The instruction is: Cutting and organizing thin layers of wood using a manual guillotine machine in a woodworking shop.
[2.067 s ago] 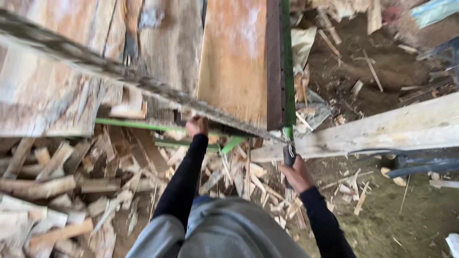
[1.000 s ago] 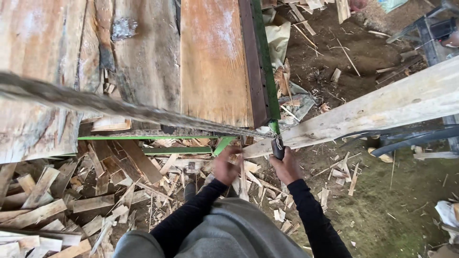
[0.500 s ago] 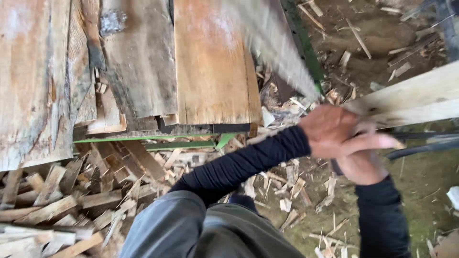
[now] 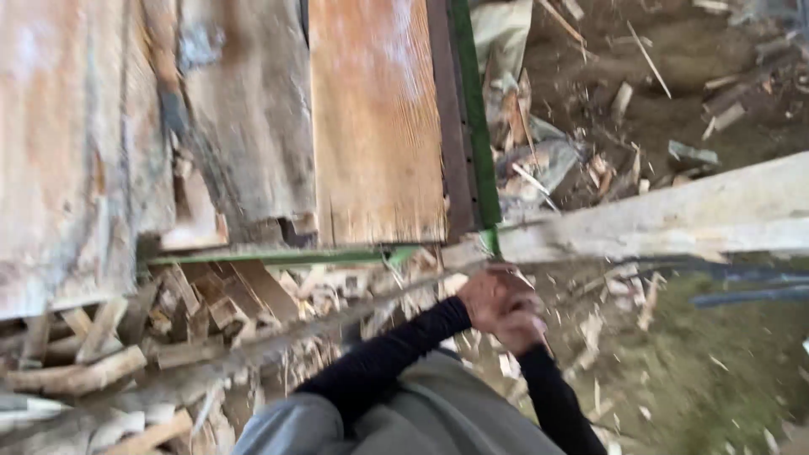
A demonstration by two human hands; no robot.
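Note:
My left hand [image 4: 489,295] and my right hand [image 4: 521,330] are closed together just below the corner of a green metal frame [image 4: 474,126]. They grip the near end of a long grey wooden strip [image 4: 253,350]. The strip runs from my hands down to the lower left and is blurred by motion. Both arms wear black sleeves. Wide, weathered wooden planks [image 4: 371,126] lie on the frame above my hands.
A pale wooden beam [image 4: 674,223] crosses the right side. A heap of wood offcuts [image 4: 101,354] lies at the lower left. Scraps, plastic sheeting and debris [image 4: 539,160] cover the dirt at the upper right. Dark hoses [image 4: 742,295] lie under the beam.
My left hand left the frame's front edge and joined the right hand. The long strip that lay slanted across the planks has swung round and now points to the lower left.

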